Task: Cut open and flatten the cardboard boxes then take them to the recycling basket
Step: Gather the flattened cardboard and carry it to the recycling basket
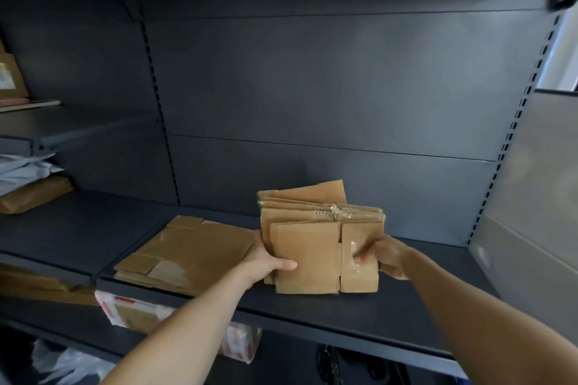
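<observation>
Dark shelf (359, 312), flattened boxes (316, 240) upright between gripping left hand (266, 262), right hand (383, 256)

Flattened brown cardboard boxes (322, 244), taped, bundled upright on the shelf (391, 316); second flattened stack (187, 255) lying flat, just left.

The shelf (359, 316) is bare to the right of the held stack (316, 247), while flat cardboard (187, 255) lies just left of it.
</observation>
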Motion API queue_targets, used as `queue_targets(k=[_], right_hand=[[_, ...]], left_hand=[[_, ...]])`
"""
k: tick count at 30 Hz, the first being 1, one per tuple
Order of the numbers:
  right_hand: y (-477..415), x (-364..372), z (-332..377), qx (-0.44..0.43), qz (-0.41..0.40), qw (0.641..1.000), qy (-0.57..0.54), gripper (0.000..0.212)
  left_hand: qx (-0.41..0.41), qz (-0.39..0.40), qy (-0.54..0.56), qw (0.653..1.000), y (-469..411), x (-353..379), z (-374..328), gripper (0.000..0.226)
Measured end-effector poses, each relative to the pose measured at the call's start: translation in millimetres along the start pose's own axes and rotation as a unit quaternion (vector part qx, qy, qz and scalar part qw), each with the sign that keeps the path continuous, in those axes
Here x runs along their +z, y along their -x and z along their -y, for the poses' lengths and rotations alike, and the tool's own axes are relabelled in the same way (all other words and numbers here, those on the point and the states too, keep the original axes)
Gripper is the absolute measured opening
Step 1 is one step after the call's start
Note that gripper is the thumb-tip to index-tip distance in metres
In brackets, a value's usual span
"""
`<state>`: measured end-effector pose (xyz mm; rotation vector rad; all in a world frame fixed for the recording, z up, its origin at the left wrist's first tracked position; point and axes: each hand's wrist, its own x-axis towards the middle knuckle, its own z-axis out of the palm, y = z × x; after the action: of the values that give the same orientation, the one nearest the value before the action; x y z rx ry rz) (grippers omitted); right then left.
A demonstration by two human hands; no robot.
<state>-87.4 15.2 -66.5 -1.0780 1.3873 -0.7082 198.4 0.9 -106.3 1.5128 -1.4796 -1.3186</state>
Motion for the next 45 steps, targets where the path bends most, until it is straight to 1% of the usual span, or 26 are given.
queue_targets(k=[1,3,4,6,7,9,11,14,15,17,18,19,20,22,23,24,26,28,30,33,38,40,42,45], right_hand=[[1.0,-1.3,1.9,0.013,-0.002,1.0,0.013,0.06],[0.5,-4.4,1.0,0.04,-0.009,0.998,0.041,0.078],[-0.2,-5.8,-0.4,0.046,-0.014,0.998,0.048,0.085],[-1.3,-6.4,-2.2,0.053,-0.02,0.997,0.056,0.089],[-0.1,-4.8,-1.4,0.056,-0.016,0.997,0.054,0.086],[2.5,-1.8,0.9,0.057,-0.007,0.998,0.038,0.071],[2.4,-1.4,3.0,0.045,-0.016,0.998,0.028,0.059],[0.2,-2.3,5.9,0.029,-0.059,0.997,0.039,0.054],[0.0,-2.8,7.1,0.026,-0.07,0.996,0.048,0.055],[-0.4,-3.2,9.9,0.025,-0.085,0.994,0.068,0.057],[-0.1,-2.7,11.5,0.026,-0.088,0.993,0.074,0.057],[0.5,-1.9,14.0,0.026,-0.088,0.993,0.079,0.058],[1.7,-1.3,17.0,0.027,-0.087,0.993,0.079,0.058],[5.6,1.2,23.9,0.024,-0.078,0.994,0.078,0.057],[7.1,2.2,27.2,0.022,-0.072,0.994,0.076,0.055],[7.8,3.0,29.9,0.019,-0.067,0.995,0.071,0.052],[9.2,4.3,33.6,0.011,-0.054,0.997,0.06,0.05],[8.7,5.9,35.6,0.006,-0.044,0.997,0.055,0.049],[7.0,7.7,35.4,0.002,-0.04,0.998,0.052,0.046],[4.2,10.8,33.9,-0.008,-0.038,0.999,0.037,0.043],[3.6,13.8,31.5,-0.025,-0.034,0.999,0.015,0.038],[3.7,10.1,29.6,-0.031,-0.039,0.999,0.008,0.036],[3.4,2.7,27.3,-0.041,-0.046,0.998,-0.005,0.031],[3.4,-1.7,27.0,-0.048,-0.056,0.997,-0.017,0.033]], left_hand=[[0.006,-0.004,0.015,1.0,-1.8,-0.4,-1.3,0.136],[0.017,0.02,0.042,0.999,-4.6,-1.6,-3.3,0.142],[0.02,0.034,0.055,0.998,-5.5,-2.5,-4.8,0.141],[0.016,0.054,0.086,0.995,-6.7,-5.8,-8.1,0.134],[0.01,0.06,0.092,0.994,-6.8,-7.3,-9.4,0.132],[0.001,0.076,0.087,0.993,-7.6,-8.2,-10.0,0.13],[-0.008,0.094,0.106,0.99,-6.7,-7.1,-10.6,0.127],[-0.025,0.117,0.175,0.977,-8.9,-9.9,-18.2,0.121],[-0.017,0.108,0.199,0.974,-8.6,-13.0,-24.7,0.12],[0.023,0.041,0.231,0.972,-2.3,-21.5,-46.7,0.108],[0.053,-0.002,0.224,0.973,0.9,-25.6,-59.2,0.097],[0.082,-0.037,0.193,0.977,2.8,-29.3,-70.1,0.084],[0.112,-0.055,0.134,0.983,3.1,-31.4,-78.9,0.07],[0.15,-0.059,-0.01,0.987,0.8,-33.3,-89.9,0.049],[0.157,-0.057,-0.056,0.984,-0.1,-34.1,-94.1,0.042],[0.153,-0.055,-0.084,0.983,-1.1,-35.2,-96.6,0.038],[0.127,-0.06,-0.096,0.986,1.2,-37.5,-100.9,0.031],[0.094,-0.068,-0.055,0.992,1.6,-40.8,-99.7,0.026],[0.064,-0.092,0.005,0.994,1.4,-42.9,-95.3,0.024],[0.047,-0.121,0.069,0.989,0.7,-46.2,-87.5,0.024],[0.015,-0.1,0.133,0.986,2.1,-55.1,-79.8,0.025],[-0.002,-0.101,0.147,0.984,2.8,-61.3,-76.5,0.02],[-0.015,-0.109,0.18,0.977,2.7,-68.9,-69.9,0.015],[-0.04,-0.12,0.235,0.964,2.8,-74.0,-61.5,0.02]])
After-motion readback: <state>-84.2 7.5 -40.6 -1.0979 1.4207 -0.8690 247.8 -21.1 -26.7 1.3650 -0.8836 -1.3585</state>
